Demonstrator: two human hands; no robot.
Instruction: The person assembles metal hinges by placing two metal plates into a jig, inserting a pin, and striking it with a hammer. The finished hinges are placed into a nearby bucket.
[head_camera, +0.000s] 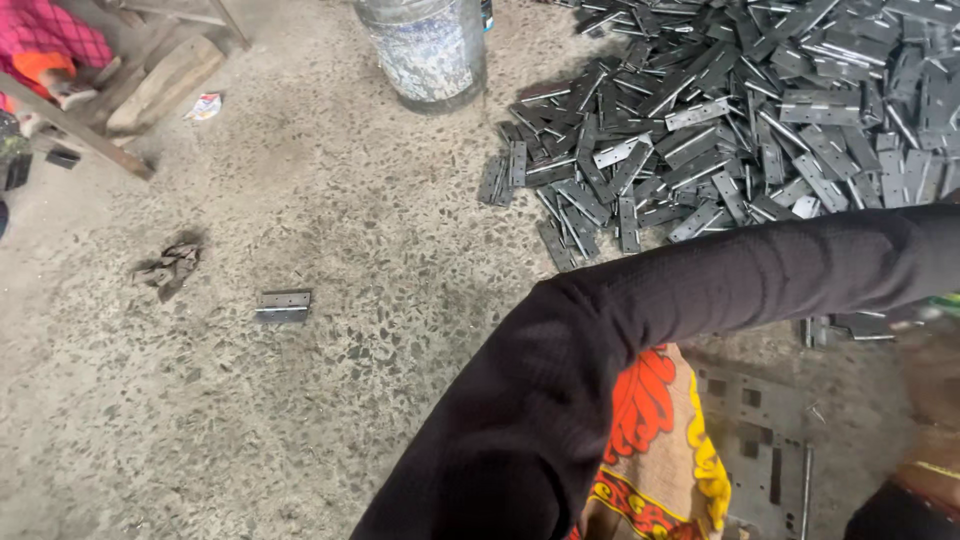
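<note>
Flat grey plates with square cut-outs (750, 440) lying on the concrete floor (300, 400), near side, with a thin metal rod (805, 490) just beside them. Right hand (935, 400) close above these, blurred; grip impossible to tell, nothing seen held. Left arm in black sleeve (700, 290) crossing over the plates, its hand and grip out of the picture. Red-and-yellow patterned cloth (650, 440) under the sleeve. Large heap of dark hinges (760, 110) on the far stretch of floor; single hinge (283, 305) well apart, crumpled rag (170, 265) near it; bucket (425, 50) at the far side. Judged advisable: sleeve and cloth kept off the plates, pieces taken by flat faces, away from sharp edges.
</note>
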